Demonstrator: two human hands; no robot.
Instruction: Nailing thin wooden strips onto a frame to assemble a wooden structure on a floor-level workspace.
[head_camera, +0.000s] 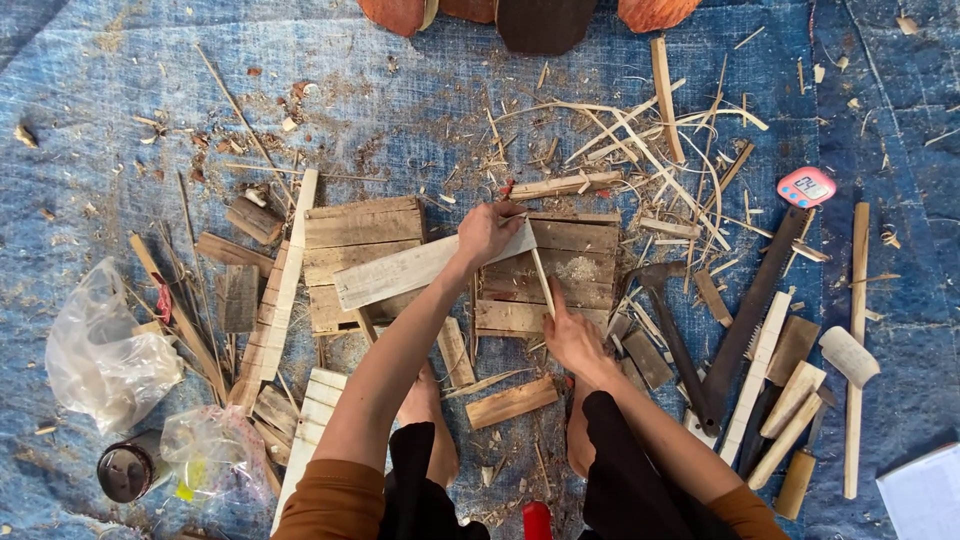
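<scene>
- My left hand is closed on the end of a long pale flat wooden plank. The plank runs out to the left of that hand, tilted a little, and lies across a panel of brown wooden slats.
- My right hand sits just below and to the right of my left hand. Its fingers pinch the low end of a thin pale wooden stick. The stick stands up from my right hand toward my left hand.
- Under both hands there is a second panel of brown slats with a bit of sawdust on it.
- Everything lies on a blue plastic sheet on the floor, with wood chips and shavings all about.
- Just below my hands a short brown wood block lies between my two bare feet.
- To the right of my right hand I see a dark hammer, and past it a long dark saw blade.
- Further right and up is a small pink timer.
- Well to the left of my left hand is a crumpled clear plastic bag, and below it a small dark round jar.
</scene>
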